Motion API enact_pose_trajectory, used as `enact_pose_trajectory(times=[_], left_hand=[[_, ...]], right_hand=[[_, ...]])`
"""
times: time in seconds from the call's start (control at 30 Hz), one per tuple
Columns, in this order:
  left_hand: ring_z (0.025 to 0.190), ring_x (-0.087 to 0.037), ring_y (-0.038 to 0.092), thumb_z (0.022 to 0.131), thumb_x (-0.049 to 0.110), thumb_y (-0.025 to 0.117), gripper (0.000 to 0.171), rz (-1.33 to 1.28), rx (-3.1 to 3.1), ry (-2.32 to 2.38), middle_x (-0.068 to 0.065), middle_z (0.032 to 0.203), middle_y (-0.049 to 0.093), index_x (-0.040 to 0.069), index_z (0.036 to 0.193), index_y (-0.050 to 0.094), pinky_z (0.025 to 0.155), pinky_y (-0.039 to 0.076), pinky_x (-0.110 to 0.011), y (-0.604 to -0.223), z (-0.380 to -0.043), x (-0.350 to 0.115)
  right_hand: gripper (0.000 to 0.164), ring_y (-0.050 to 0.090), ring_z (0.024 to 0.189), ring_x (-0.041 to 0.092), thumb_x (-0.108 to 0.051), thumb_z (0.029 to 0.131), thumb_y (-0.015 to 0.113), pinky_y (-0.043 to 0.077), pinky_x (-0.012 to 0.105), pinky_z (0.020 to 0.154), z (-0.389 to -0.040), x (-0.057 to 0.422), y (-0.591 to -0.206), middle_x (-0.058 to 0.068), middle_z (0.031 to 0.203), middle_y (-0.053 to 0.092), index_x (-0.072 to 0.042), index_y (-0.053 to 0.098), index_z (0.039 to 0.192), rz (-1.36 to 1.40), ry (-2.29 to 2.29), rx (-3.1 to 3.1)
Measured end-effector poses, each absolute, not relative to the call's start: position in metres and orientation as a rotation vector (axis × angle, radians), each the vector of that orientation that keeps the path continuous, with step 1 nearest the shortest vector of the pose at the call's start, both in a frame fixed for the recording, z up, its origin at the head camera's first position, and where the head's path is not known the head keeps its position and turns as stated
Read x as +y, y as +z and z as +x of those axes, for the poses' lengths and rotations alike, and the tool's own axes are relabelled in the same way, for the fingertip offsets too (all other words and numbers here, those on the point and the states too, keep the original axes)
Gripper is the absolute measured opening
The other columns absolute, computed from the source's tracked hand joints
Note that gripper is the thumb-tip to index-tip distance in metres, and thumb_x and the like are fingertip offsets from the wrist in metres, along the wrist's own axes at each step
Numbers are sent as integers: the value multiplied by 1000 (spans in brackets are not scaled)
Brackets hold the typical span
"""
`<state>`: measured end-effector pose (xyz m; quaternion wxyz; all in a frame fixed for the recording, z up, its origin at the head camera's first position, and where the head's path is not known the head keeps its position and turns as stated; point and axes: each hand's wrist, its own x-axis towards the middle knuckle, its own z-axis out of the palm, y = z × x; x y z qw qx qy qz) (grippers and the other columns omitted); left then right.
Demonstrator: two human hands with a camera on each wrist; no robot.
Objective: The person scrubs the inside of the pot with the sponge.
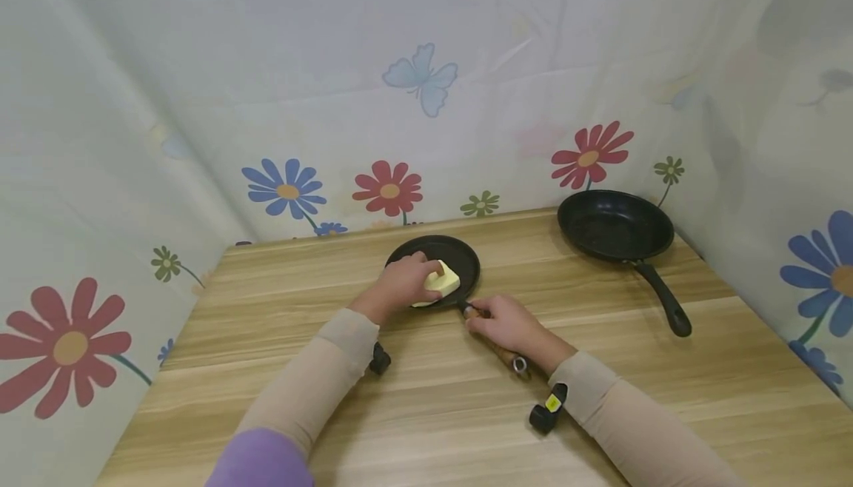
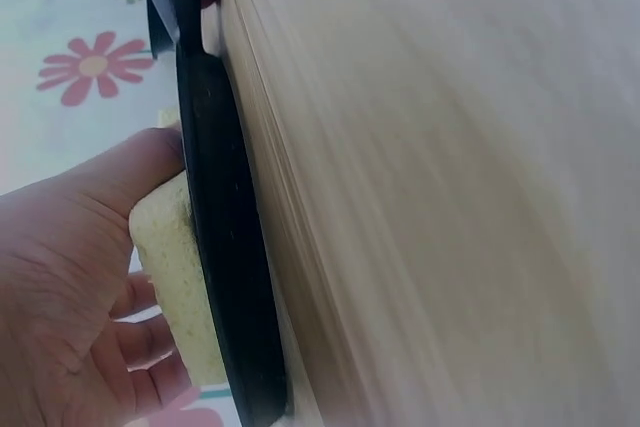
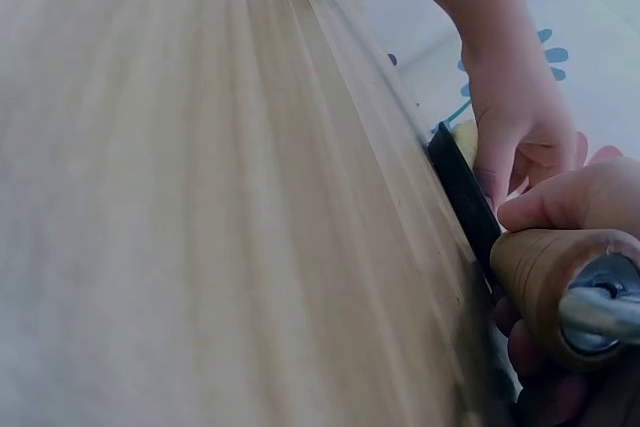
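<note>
A small, flat black frying pan (image 1: 462,252) lies on the wooden table, its brown wooden handle (image 1: 504,354) pointing toward the person. My left hand (image 1: 401,285) grips a pale yellow sponge (image 1: 448,280) inside the pan. In the left wrist view the thumb and fingers bend around the sponge (image 2: 178,257), which sits against the pan (image 2: 225,217). My right hand (image 1: 509,323) holds the pan's handle near the pan. The right wrist view shows the handle (image 3: 560,287) with a metal ring at its end, fingers wrapped around it.
A larger, deeper black frying pan (image 1: 609,224) stands at the back right, its black handle (image 1: 666,302) angled toward the front right. Behind the wooden table (image 1: 266,324) hangs a white curtain (image 1: 320,102) printed with flowers and a butterfly.
</note>
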<state>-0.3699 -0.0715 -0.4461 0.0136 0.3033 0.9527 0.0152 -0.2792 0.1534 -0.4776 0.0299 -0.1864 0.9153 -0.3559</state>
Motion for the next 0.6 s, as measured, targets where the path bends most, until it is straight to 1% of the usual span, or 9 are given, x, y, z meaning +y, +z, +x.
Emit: enact_pose_trajectory(times=[0.17,0.33,0.47,0.6], left_hand=[[90,-21,59,87,47,77,47,1018,2959,50,-5,112,59,24,126,66,80,53,-40,-446,-375,-80],[92,-21,59,87,45,78,47,1077,2932,70,-4,113,60,23,127,67,85,53,-39,-446,-380,-88],[99,-22,60,87,42,79,46,1112,2905,112,-4,118,61,23,127,68,91,52,-40,-447,-386,-93],[106,-24,61,88,40,78,44,1150,2882,134,-5,122,61,21,127,68,97,51,-41,-448,-391,-98]], right_hand=[[30,54,68,14,-28,91,65,45,31,66,-280,154,-478,-5,80,64,-11,76,113,-564,-1098,2815],[32,55,71,14,-29,91,65,47,33,71,-281,154,-478,-4,85,66,-12,76,116,-568,-1082,2814],[34,56,72,14,-28,93,64,48,34,72,-282,157,-478,-3,88,67,-12,74,120,-606,-1082,2800],[37,55,69,13,-28,93,64,48,33,70,-283,158,-481,-2,86,66,-10,73,123,-649,-1067,2797]])
